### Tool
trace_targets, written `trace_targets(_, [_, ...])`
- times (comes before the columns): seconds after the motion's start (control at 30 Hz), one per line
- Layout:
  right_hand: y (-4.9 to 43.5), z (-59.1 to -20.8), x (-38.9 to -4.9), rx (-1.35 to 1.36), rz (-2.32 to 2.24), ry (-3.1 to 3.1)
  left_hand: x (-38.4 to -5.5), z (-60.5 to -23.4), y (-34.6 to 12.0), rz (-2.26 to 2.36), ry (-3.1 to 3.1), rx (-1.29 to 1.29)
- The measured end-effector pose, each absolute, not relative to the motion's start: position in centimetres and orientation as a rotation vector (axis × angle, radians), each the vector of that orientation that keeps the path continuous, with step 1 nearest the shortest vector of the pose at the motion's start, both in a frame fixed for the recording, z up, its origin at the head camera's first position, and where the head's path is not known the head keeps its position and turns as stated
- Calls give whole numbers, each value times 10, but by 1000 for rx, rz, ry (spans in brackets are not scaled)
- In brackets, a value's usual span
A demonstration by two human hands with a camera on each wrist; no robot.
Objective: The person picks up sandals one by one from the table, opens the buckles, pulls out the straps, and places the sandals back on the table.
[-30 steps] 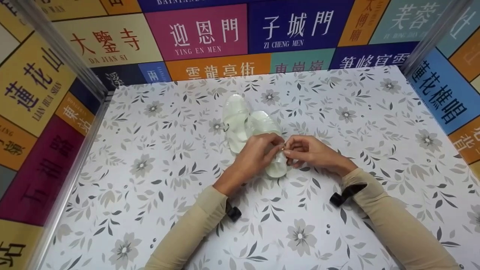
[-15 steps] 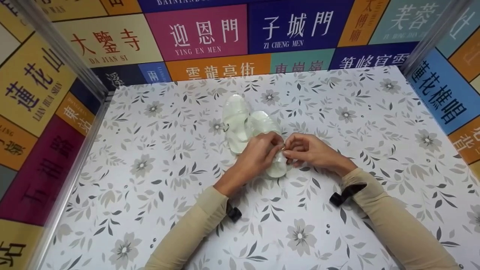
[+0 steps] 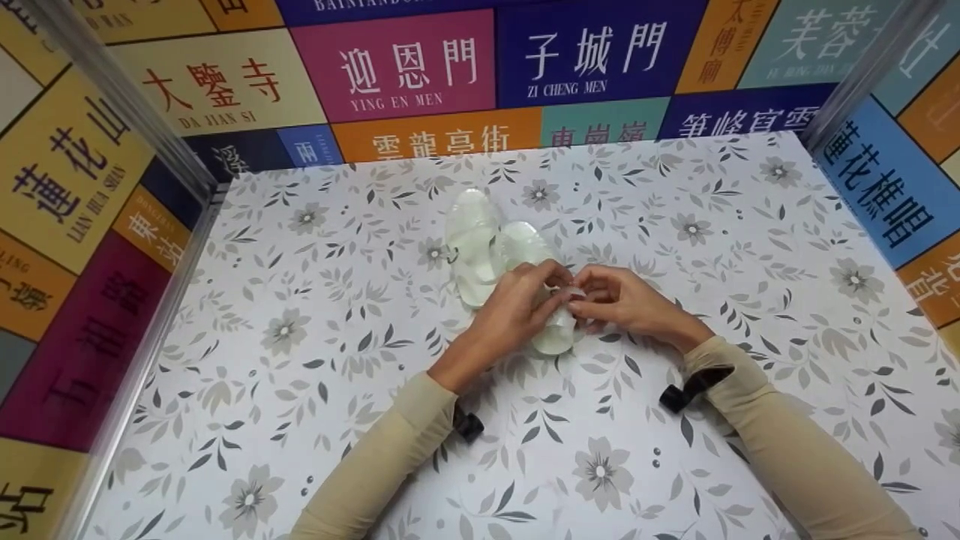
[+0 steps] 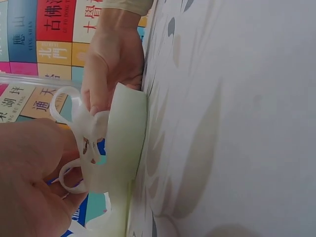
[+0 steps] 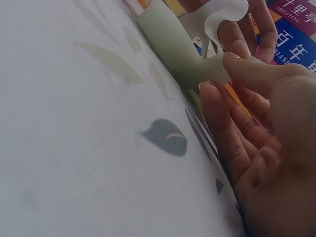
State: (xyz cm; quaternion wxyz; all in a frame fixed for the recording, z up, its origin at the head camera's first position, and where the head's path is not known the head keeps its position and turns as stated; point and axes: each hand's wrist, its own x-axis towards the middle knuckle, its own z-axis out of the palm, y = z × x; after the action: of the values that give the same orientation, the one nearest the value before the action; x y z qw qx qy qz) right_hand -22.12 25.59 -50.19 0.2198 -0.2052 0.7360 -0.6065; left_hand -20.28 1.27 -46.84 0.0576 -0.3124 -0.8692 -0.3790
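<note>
Two pale green sandals lie side by side, the left sandal [image 3: 471, 214] a little farther back than the right sandal [image 3: 523, 240]. My left hand [image 3: 517, 304] reaches over the right sandal and pinches its thin strap [image 3: 574, 291]. From the other side, my right hand [image 3: 626, 304] grips the same strap, thumb against fingertips. Looped strap [image 4: 61, 106] rises above the heel end [image 4: 129, 131] in the left wrist view, with the left hand's fingers curled at a lower loop. Thumb and finger of the right hand close on the strap's base [image 5: 217, 69]. The buckle is hidden.
A white tabletop sheet with grey flowers [image 3: 600, 469] lies under everything. Colourful panels with lettering [image 3: 394, 64] stand along the back and both sides. Clear upright edges [image 3: 135, 90] mark the corners. Black wrist cameras [image 3: 469, 427] sit at both cuffs.
Fingers have shifted slightly at the strap. A whitish strap piece now shows between the fingertips, where a small gold glint showed before. The sandals have stayed in place.
</note>
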Motion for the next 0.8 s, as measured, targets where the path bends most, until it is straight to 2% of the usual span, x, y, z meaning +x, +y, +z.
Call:
trace_targets(0.27, [258,-500,-222,-604,-1683,1988,-206,-468,9,-1150,-2615,-1008])
trace_targets(0.8, [262,-500,-222,-607,-1821,1916,-208,-466,6,-1284,-2692,-975])
